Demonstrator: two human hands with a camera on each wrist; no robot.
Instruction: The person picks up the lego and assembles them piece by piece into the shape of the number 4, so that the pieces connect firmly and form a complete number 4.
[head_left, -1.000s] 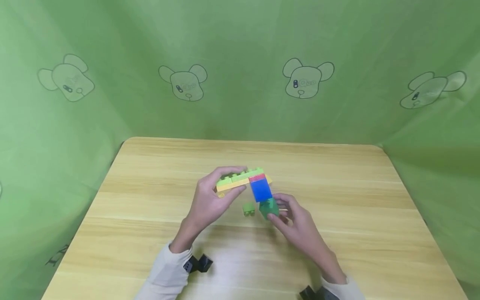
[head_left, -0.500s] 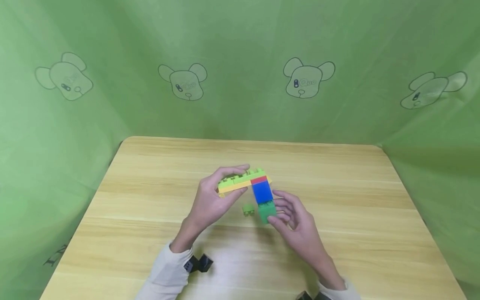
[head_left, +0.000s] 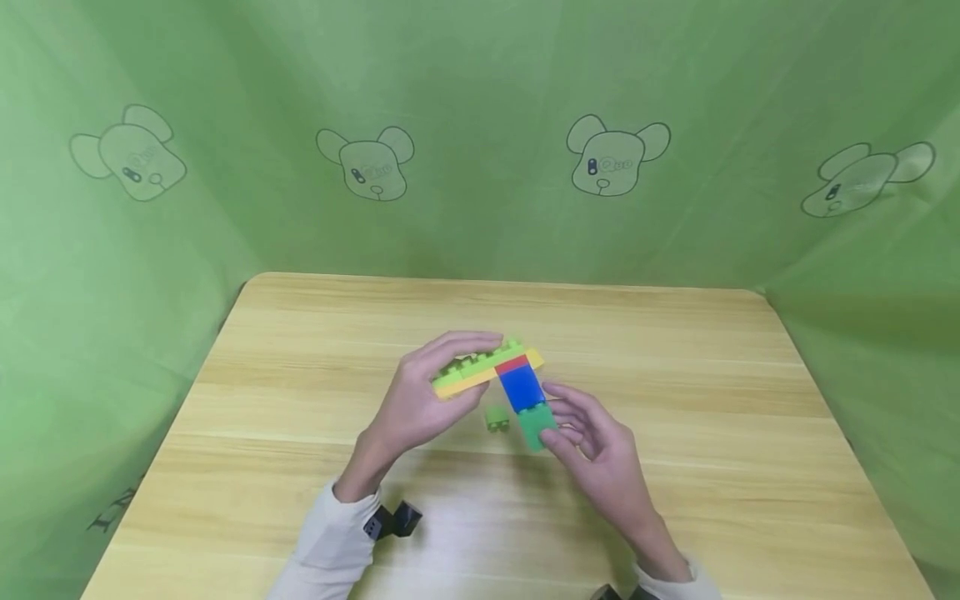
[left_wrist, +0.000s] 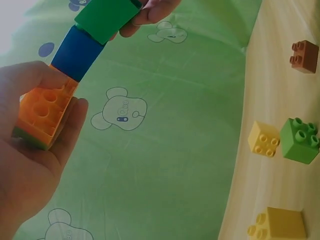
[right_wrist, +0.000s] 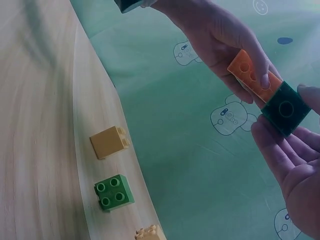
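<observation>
Holding a toy-block build [head_left: 517, 377] at 2 ends

The left hand [head_left: 412, 402] grips the yellow strip [head_left: 461, 386] and the row of light green blocks [head_left: 474, 367] on top of it, thumb below and fingers above. Just past those fingertips come 1 red block [head_left: 512, 364] and 1 blue block [head_left: 522, 390], then 1 dark green block [head_left: 533, 427], which the right hand [head_left: 600, 457] pinches between thumb and fingers. The whole build is tilted, held above the table [head_left: 712, 367]. On the table, between the fingers of the 2 hands as the head view shows it, sits 1 small green block [head_left: 497, 418]. The left wrist view shows 1 brown block [left_wrist: 306, 56] and 2 yellow blocks [left_wrist: 285, 223], well apart from the left fingers. Beyond all the fingers hangs a green cloth [head_left: 487, 225].
</observation>
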